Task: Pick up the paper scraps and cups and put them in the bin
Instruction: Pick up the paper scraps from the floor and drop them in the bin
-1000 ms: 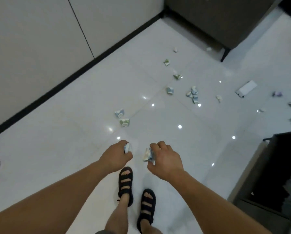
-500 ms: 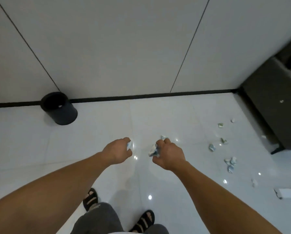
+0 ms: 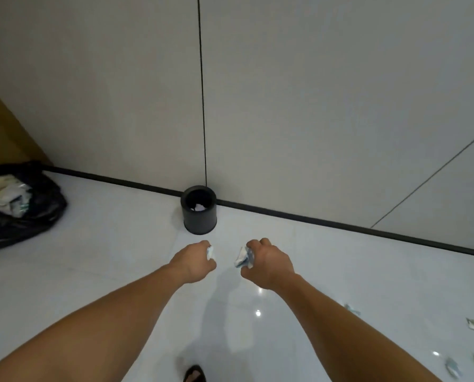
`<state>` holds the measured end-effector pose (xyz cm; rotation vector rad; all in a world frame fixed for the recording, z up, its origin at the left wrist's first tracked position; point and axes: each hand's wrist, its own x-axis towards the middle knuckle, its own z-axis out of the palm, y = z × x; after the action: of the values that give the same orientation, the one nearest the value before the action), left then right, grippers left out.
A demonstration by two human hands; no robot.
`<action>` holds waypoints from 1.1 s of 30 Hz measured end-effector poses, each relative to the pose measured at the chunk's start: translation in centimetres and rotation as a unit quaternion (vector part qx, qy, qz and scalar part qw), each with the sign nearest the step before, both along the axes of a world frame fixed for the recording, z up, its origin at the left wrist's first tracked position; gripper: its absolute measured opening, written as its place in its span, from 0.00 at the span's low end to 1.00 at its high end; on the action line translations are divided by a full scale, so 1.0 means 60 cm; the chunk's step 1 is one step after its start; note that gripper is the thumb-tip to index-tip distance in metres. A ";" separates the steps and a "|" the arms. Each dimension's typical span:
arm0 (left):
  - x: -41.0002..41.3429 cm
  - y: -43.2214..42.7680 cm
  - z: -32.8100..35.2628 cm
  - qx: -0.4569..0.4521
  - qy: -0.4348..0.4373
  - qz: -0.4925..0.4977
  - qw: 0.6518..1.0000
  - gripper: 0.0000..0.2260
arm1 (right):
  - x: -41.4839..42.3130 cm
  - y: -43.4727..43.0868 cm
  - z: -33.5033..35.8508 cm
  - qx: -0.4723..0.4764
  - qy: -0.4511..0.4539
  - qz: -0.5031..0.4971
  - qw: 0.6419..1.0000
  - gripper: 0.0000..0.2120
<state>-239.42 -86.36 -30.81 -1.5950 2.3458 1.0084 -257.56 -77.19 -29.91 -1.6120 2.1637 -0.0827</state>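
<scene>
A small black round bin (image 3: 200,223) stands on the white floor against the wall's black skirting, with a pale scrap visible inside. My left hand (image 3: 193,261) grips a crumpled paper scrap (image 3: 210,253), and my right hand (image 3: 266,261) grips a larger crumpled paper scrap (image 3: 242,257). Both hands are held out side by side just short of the bin, a little nearer to me. Several more scraps (image 3: 472,323) lie on the floor at the lower right.
A black rubbish bag (image 3: 37,213) stuffed with paper sits on the floor at the far left, beside a brown panel (image 3: 1,133). The pale wall (image 3: 285,106) rises straight ahead. One sandalled foot (image 3: 194,374) shows at the bottom edge.
The view has swung left: the bin moved from the left of the frame to straight ahead and nearer. The scattered scraps slid off to the right. Both hands keep hold of their scraps.
</scene>
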 end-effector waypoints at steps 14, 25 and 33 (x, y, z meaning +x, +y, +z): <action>0.003 -0.304 0.003 -0.012 0.022 0.057 0.998 0.15 | -0.026 -0.353 -0.024 0.018 -0.002 0.050 0.999 0.28; -0.028 -0.559 -0.003 0.002 -0.023 0.102 0.995 0.19 | -0.089 -0.624 -0.056 0.036 -0.050 0.064 0.996 0.30; -0.066 -0.732 -0.076 0.077 -0.017 0.062 0.995 0.18 | -0.099 -0.752 -0.120 0.073 -0.059 0.000 0.996 0.28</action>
<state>-243.38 -130.27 -35.36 -1.7004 2.1130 1.1461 -263.50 -122.28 -37.11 -1.4870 2.0310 -0.0188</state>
